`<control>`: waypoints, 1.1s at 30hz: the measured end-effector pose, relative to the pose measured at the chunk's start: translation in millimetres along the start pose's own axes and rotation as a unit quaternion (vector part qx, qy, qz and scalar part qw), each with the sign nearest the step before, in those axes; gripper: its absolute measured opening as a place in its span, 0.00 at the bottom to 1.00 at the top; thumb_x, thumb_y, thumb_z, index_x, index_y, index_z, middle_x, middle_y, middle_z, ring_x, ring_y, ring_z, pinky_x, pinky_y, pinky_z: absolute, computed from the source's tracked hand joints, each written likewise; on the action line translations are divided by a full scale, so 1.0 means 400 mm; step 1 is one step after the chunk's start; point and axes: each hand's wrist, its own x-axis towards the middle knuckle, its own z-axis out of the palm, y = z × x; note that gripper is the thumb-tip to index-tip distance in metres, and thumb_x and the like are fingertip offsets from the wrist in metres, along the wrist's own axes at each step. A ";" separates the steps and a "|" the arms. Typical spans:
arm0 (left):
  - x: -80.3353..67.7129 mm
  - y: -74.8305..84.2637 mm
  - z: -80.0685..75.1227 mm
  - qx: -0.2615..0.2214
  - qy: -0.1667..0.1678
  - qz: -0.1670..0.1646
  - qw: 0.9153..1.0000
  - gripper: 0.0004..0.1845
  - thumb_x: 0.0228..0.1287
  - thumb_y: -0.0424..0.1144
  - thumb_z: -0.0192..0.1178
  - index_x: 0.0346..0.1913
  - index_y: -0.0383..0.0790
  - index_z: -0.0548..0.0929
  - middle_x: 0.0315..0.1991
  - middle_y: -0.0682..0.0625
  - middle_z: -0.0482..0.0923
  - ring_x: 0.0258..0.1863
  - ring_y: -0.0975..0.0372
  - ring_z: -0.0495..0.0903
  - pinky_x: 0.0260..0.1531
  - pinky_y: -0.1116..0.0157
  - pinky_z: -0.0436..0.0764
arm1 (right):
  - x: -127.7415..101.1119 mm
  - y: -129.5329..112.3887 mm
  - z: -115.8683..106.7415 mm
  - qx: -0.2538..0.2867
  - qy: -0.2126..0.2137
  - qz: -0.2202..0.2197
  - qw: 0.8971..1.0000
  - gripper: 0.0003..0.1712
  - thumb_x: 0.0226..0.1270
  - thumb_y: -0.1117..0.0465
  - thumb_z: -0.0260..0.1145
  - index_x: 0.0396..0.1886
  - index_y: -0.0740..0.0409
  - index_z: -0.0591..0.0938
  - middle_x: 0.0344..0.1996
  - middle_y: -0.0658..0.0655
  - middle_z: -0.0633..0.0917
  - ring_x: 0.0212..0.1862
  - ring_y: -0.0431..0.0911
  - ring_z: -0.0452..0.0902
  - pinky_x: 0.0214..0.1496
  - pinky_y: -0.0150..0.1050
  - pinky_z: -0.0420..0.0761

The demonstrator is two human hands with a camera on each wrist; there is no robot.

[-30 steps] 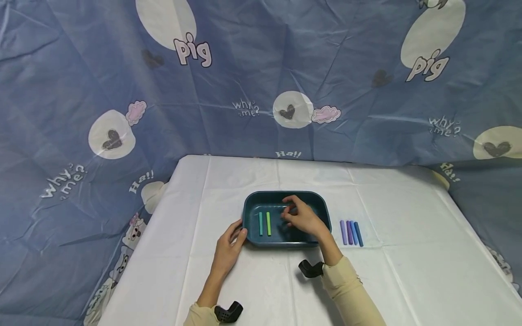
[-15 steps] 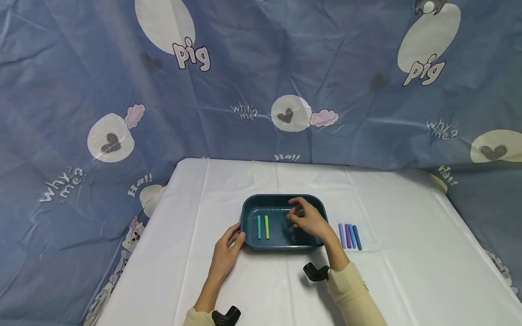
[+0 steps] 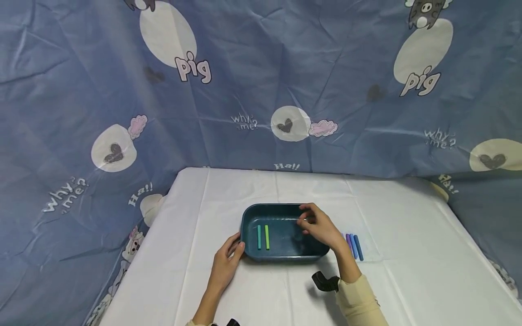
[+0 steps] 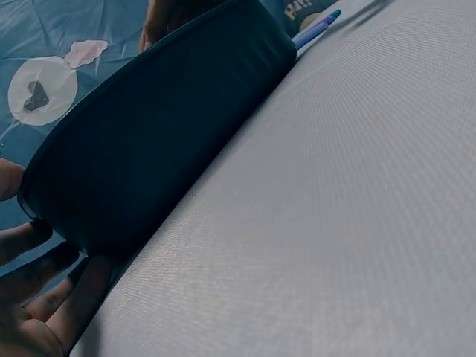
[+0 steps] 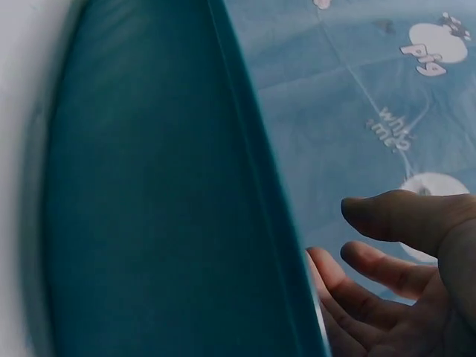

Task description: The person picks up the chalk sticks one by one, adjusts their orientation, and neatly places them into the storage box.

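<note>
A dark teal tray (image 3: 285, 259) lies on the white-covered table. My left hand (image 3: 225, 265) holds its left end, thumb at the rim and fingers against the outer wall, as the left wrist view shows. Inside stand apart a teal stick (image 3: 258, 237) and a lime-green stick (image 3: 267, 237), both chalk-like. Over the tray's right part hovers my right hand (image 3: 322, 227), fingers loosely bent, nothing between them. Beyond its wrist lie a purple stick (image 3: 349, 242), a blue stick (image 3: 354, 246) and a dark blue stick (image 3: 359, 248); a lilac one is mostly hidden by the wrist.
A thin clear sheet or case (image 3: 373, 253) lies under the sticks on the right. Behind the white tablecloth (image 3: 424, 235) hangs a blue printed curtain (image 3: 244, 81). Black wrist cameras sit on both forearms, the right camera (image 3: 325, 281) close to the tray's front.
My right hand has drifted rightward over the tray, its wrist now covering part of the sticks on the right. The left hand stays at the tray. The head view has tilted slightly upward.
</note>
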 end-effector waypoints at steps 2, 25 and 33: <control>-0.004 0.000 0.000 0.004 -0.001 -0.002 1.000 0.24 0.69 0.42 0.55 0.64 0.35 0.71 0.57 0.39 0.78 0.57 0.53 0.78 0.53 0.72 0.78 | -0.007 0.007 -0.008 -0.003 0.003 0.004 1.000 0.28 0.65 0.63 0.64 0.63 0.62 0.67 0.44 0.64 0.76 0.42 0.51 0.81 0.39 0.43 0.86; 0.004 -0.096 0.025 0.015 0.023 0.005 1.000 0.24 0.67 0.50 0.56 0.63 0.44 0.73 0.57 0.43 0.79 0.56 0.56 0.79 0.53 0.68 0.80 | -0.050 0.027 -0.056 0.028 0.004 0.009 1.000 0.30 0.65 0.62 0.63 0.64 0.62 0.65 0.45 0.65 0.76 0.44 0.57 0.79 0.41 0.41 0.86; 0.001 -0.052 0.018 0.009 0.009 -0.004 1.000 0.24 0.69 0.44 0.55 0.64 0.38 0.71 0.58 0.39 0.76 0.57 0.53 0.78 0.53 0.65 0.80 | -0.058 0.032 -0.079 0.025 0.017 0.004 1.000 0.28 0.65 0.62 0.63 0.63 0.63 0.66 0.44 0.66 0.76 0.45 0.58 0.80 0.39 0.40 0.86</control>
